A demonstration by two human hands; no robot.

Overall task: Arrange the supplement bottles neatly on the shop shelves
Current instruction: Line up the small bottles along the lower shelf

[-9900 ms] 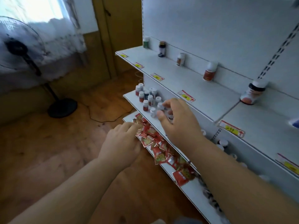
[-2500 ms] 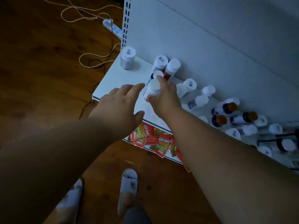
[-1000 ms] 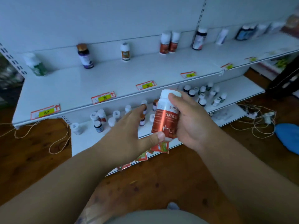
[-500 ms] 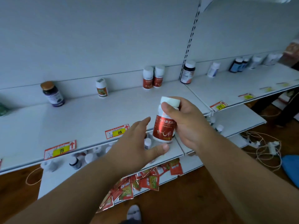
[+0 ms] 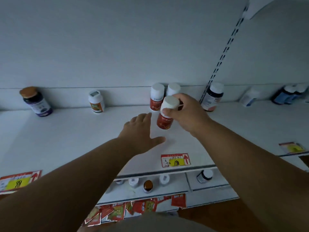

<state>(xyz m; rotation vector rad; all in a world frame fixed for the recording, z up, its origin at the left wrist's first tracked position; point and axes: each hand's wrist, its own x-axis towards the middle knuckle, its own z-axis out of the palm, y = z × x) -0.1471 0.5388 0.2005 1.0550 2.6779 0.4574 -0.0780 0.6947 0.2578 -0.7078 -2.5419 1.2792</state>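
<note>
Head view: upper shelf (image 5: 83, 139) of a white shop unit, two bare arms reaching over it.
Item: red-labelled supplement bottle (image 5: 165, 121) with white cap (image 5: 169, 102), just above or on the shelf, in front of two matching bottles (image 5: 156, 97) at the back wall; contact with the board cannot be told.
Right hand (image 5: 187, 113): fingers and thumb curled round the cap and shoulder, carrying the bottle.
Left hand (image 5: 140, 129): fingers straight and spread, holding nothing, just left of the bottle over the shelf.
Handling, judged: rigid plastic, light, smooth label likely slippery; hold the body below the cap, since a cap can turn.
Orientation: long axis near upright, cap up, label facing the aisle.
Neighbours: dark bottle (image 5: 37, 102), price tag (image 5: 175, 160).
</note>
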